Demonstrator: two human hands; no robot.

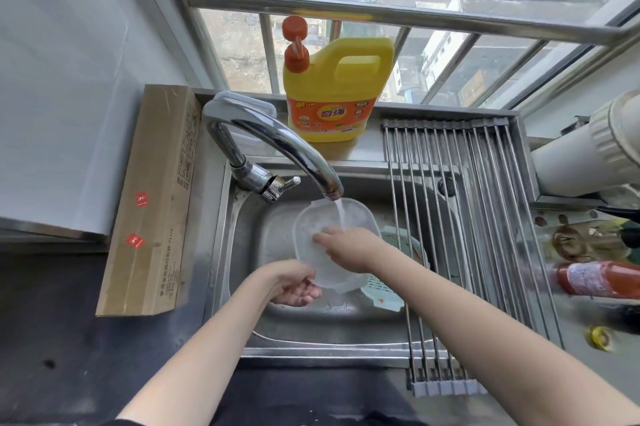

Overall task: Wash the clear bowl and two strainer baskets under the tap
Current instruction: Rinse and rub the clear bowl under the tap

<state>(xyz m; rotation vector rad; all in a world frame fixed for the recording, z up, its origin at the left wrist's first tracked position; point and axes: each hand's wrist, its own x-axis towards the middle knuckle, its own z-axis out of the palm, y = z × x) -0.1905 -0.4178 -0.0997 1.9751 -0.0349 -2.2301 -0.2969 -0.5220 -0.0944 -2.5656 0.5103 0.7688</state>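
Over the steel sink [349,325], the left hand [294,283] grips the near rim of the clear bowl [318,235], tilted under the running tap [277,145]. The right hand [349,245] lies flat inside it, under the water. A strainer basket [381,290] sits just behind, under the drying rack [485,217]; a yellow soap jug [336,89] stands on the sill

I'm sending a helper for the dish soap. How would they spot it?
Look at the window ledge behind the sink, just right of the curved tap. The dish soap is the big yellow jug with an orange pump top, the only brightly coloured container there.
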